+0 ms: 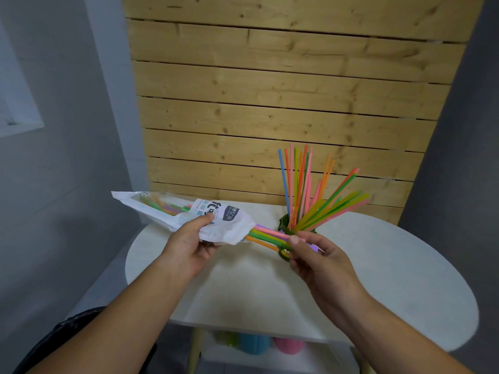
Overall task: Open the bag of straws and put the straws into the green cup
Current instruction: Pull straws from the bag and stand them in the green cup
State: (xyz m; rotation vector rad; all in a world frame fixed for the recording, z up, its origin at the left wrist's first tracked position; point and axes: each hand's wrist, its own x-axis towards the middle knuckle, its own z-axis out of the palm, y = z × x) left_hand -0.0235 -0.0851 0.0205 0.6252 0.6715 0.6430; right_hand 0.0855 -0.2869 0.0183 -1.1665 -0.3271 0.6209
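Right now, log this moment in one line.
left hand: holds bag | right hand: pinches straws at bag mouth | green cup: holds other straws

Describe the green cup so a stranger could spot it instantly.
Find the white round table before the wooden slat wall. Near its far edge stands the green cup, just beyond the right hand. Unlike the cups on the shelf below, it holds a fan of coloured straws.
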